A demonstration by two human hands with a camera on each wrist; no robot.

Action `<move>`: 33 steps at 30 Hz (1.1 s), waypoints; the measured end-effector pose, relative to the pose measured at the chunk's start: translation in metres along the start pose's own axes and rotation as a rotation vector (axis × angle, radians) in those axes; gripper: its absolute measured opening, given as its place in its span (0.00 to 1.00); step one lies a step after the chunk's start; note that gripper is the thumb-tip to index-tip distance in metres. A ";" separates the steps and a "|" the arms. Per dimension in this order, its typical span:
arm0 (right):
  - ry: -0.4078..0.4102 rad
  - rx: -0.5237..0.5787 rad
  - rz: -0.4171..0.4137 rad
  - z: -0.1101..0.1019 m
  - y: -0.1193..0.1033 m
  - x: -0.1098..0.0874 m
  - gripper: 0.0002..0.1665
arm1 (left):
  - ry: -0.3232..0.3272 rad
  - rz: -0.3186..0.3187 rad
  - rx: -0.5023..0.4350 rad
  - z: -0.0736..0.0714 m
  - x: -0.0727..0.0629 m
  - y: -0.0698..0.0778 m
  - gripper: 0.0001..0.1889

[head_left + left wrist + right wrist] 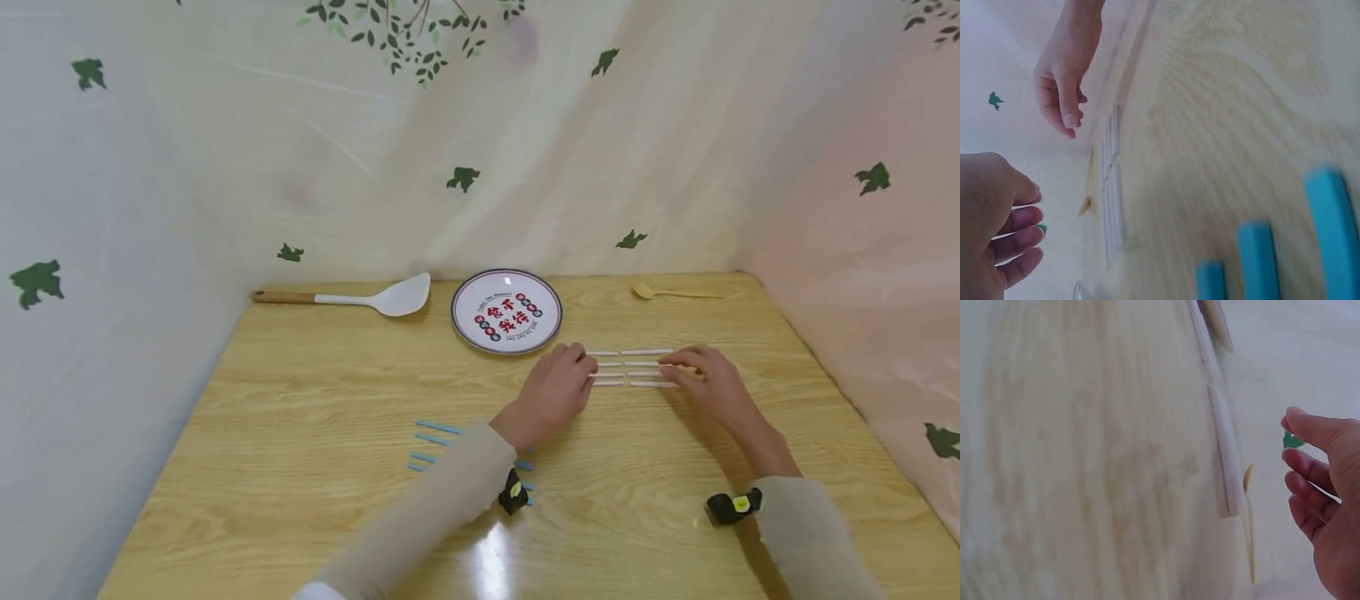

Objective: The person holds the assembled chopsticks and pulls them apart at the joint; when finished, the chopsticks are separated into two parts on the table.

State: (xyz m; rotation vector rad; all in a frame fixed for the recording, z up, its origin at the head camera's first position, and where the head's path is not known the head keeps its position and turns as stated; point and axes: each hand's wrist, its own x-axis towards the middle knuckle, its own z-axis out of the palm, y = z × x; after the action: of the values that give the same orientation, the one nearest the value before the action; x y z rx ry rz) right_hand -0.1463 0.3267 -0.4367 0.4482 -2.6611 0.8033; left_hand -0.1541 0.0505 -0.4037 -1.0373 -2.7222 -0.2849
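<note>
Two side-by-side columns of thin white sticks lie on the table in rows, end to end. At the outer ends of the left column is my left hand; its fingers are loosely bent with nothing between them in the left wrist view. My right hand is over the outer ends of the right column. Thumb and fingers stand apart on that right hand in the right wrist view, holding nothing. Several blue sticks lie under the left forearm, which partly hides them; some blue sticks show close up.
Behind the hands, a white plate with red characters sits on the wooden table. A white spatula with a wooden handle lies at the back left, and a small yellow spoon at the back right. Patterned cloth encloses the table.
</note>
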 end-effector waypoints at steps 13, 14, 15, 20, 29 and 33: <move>-0.062 0.062 -0.055 0.013 -0.050 0.010 0.12 | 0.135 -0.110 -0.164 -0.050 -0.075 -0.090 0.06; -0.070 0.074 -0.059 0.015 -0.055 0.011 0.12 | 0.130 -0.132 -0.174 -0.054 -0.082 -0.096 0.06; -0.080 0.086 -0.059 0.018 -0.060 0.011 0.12 | 0.125 -0.150 -0.183 -0.056 -0.089 -0.103 0.06; -0.157 0.149 -0.059 0.032 -0.089 0.012 0.13 | 0.068 -0.193 -0.267 -0.063 -0.120 -0.128 0.05; -0.360 0.255 -0.029 0.059 -0.129 0.014 0.14 | -0.089 -0.127 -0.403 -0.045 -0.157 -0.147 0.08; -0.448 0.271 -0.027 0.070 -0.138 0.013 0.15 | -0.119 -0.088 -0.427 -0.035 -0.166 -0.147 0.09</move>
State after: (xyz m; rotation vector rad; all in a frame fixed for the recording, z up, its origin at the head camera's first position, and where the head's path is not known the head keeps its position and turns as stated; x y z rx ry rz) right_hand -0.1201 0.1748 -0.4215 0.8148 -2.9451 1.1813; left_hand -0.1275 -0.1708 -0.4295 -1.0607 -2.8885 -0.8766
